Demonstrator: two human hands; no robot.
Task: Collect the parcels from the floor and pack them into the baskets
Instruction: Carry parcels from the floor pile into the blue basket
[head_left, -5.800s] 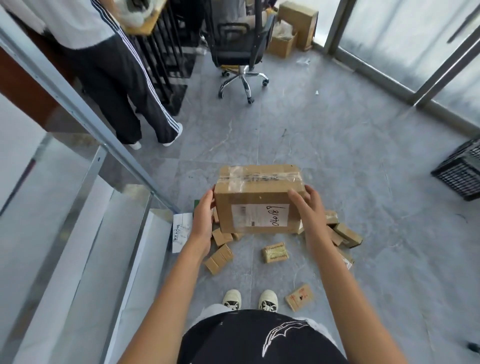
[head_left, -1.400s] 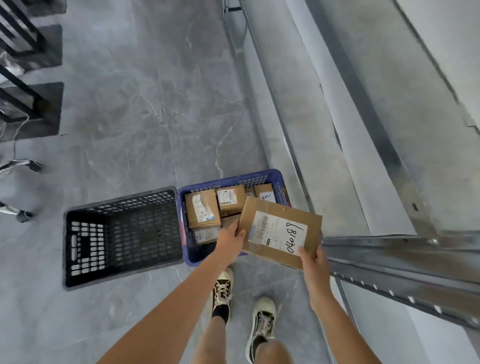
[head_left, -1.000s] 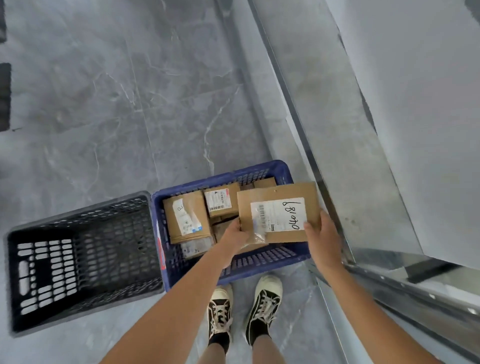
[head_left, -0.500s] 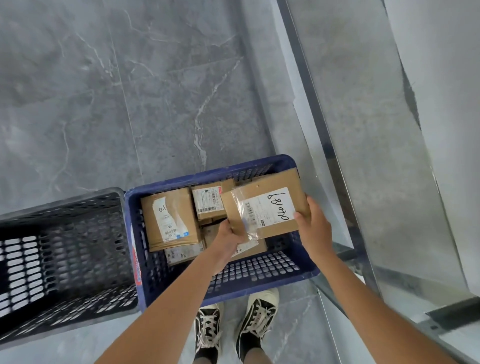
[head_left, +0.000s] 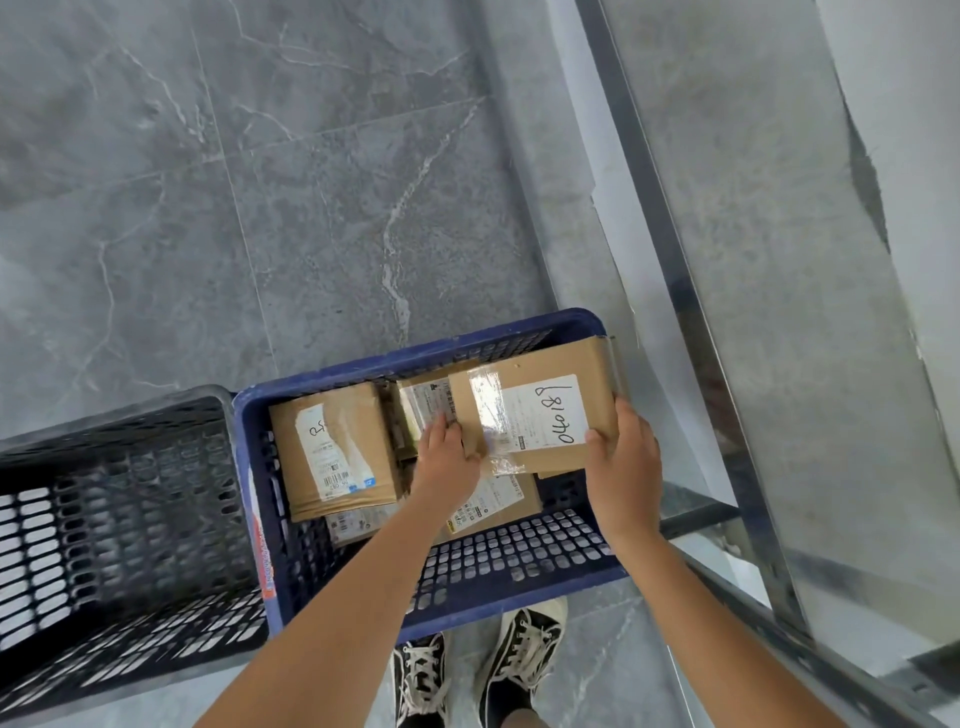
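A brown cardboard parcel (head_left: 540, 410) with a white handwritten label hangs over the right half of the blue basket (head_left: 519, 564). My left hand (head_left: 447, 462) grips its left end and my right hand (head_left: 621, 457) grips its near right corner. Several smaller labelled parcels lie in the blue basket, the biggest one (head_left: 332, 447) on the left. A black basket (head_left: 119, 530) stands against the blue one's left side and looks empty; its left part is cut off by the frame.
A metal railing (head_left: 691, 322) with a glass panel runs close along the right of the blue basket. Grey marble floor (head_left: 260, 208) stretches beyond both baskets. My shoes (head_left: 478, 670) stand just behind the blue basket.
I carried the parcel from the pile on the floor to the baskets. In the last second it has come down and forward over the right side of the blue basket.
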